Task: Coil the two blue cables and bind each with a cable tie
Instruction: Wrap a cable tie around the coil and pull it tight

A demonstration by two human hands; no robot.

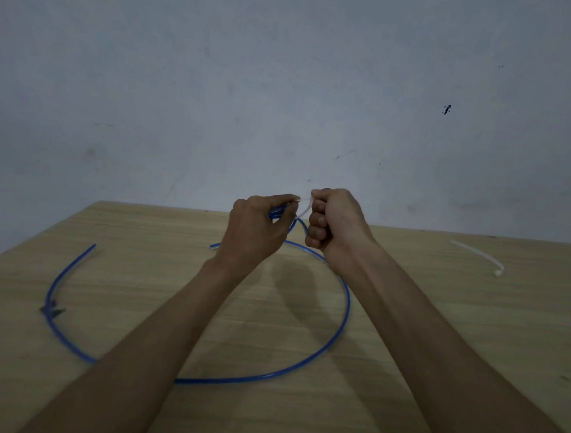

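Observation:
My left hand (256,227) is raised over the far middle of the table and grips a small bunch of blue cable (277,214) between fingers and thumb. My right hand (330,226) is a fist just to its right and pinches the tail of a white cable tie (304,211) that runs to the bunch. A long blue cable (347,308) lies on the table in a wide open arc, from the left end (91,248) round the front to under my right wrist. A second white cable tie (480,255) lies at the far right.
The wooden table (438,328) ends at a grey wall (285,98) just behind my hands. A small dark clip or tape piece (51,310) sits on the cable at the left.

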